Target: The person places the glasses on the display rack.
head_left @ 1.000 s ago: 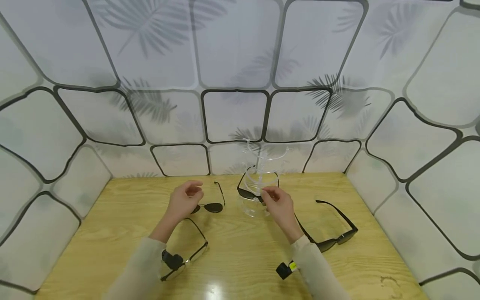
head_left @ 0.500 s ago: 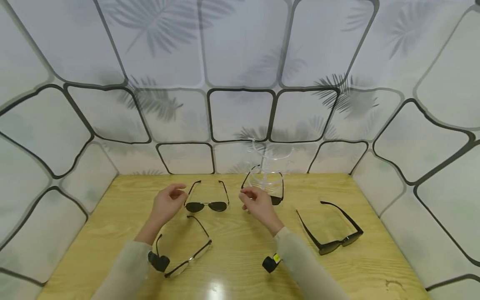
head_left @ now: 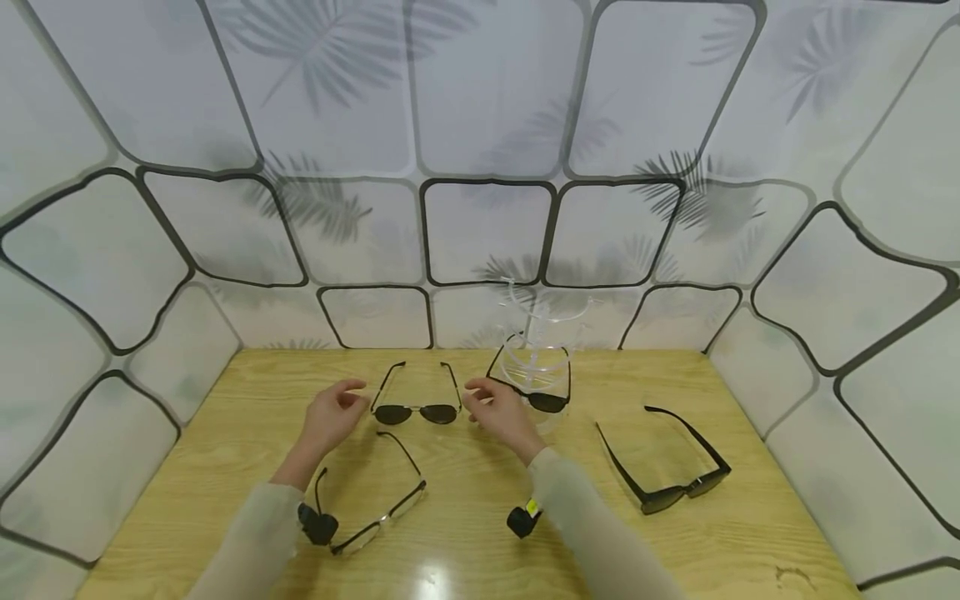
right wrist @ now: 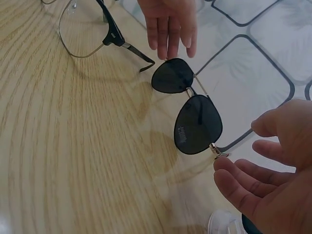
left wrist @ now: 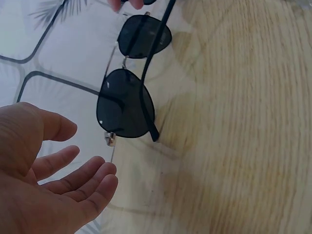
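A pair of aviator sunglasses point(head_left: 437, 414) with dark lenses and a thin metal frame lies on the table, temples unfolded toward the wall. My left hand point(head_left: 333, 417) is beside its left end, fingers loosely bent and holding nothing; in the left wrist view a small gap parts the fingers point(left wrist: 100, 187) from the hinge. At the other end is my right hand point(head_left: 502, 414), thumb and fingers apart. In the right wrist view its fingertips point(right wrist: 225, 168) come right up to the hinge; I cannot tell whether they touch.
A clear plastic display stand point(head_left: 534, 354) holds black sunglasses point(head_left: 547, 402) behind my right hand. Half-rim glasses point(head_left: 384, 518) lie near my left forearm. Large black sunglasses point(head_left: 686, 492) lie at the right. Patterned walls point(head_left: 487, 233) enclose the wooden table point(head_left: 465, 517).
My right hand has left the black sunglasses on the stand and moved left to the aviators. My left hand has drawn back left, uncovering the aviators' left lens.
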Motion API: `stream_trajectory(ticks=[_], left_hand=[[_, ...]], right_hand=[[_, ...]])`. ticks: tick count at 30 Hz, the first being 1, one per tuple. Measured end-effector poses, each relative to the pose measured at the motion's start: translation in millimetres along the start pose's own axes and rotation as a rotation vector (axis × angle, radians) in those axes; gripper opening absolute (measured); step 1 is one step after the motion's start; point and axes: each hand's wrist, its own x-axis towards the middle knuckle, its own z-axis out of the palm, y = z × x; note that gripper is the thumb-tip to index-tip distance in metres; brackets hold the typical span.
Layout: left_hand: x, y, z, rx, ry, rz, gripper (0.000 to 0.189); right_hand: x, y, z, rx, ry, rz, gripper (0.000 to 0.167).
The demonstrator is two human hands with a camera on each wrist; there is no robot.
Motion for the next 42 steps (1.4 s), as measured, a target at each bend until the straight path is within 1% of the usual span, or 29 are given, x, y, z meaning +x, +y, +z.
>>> stream_trajectory(ticks=[6,10,14,18,23,29,36,42], left_hand=[[3.8,-7.8,5.8,0.011,-0.004,-0.005,0.042],[5.9,-11.4,9.8,0.005,-0.020,-0.012,0.042],[7.1,-11.0,11.7,-0.008,-0.028,-0.013,0.042],[9.3,-11.6,12.6,-0.021,-0.033,-0.007,0.041],[12.7,-15.8,15.0,-0.046,-0.042,-0.001,0.040],[14.4,-18.2,17.6,-0.057,-0.035,-0.008,0.036],[15.0,-15.5,19.5,-0.062,-0.030,-0.001,0.035],[14.6,-17.5,20.4,-0.063,-0.020,0.014,0.033]], right_hand=[[4.4,3,6,-0.010,0.001,0.004,0.038],[6.1,5,10,-0.024,-0.007,0.000,0.037],[7.8,5,14,-0.010,-0.008,-0.002,0.037],[10.1,4,17,0.014,0.011,0.004,0.036],[13.1,6,21,-0.005,0.043,0.018,0.034],[14.0,9,26,-0.028,0.018,0.016,0.031],[14.4,12,30,0.004,0.027,0.008,0.030],[14.9,12,30,0.027,0.023,0.005,0.030]])
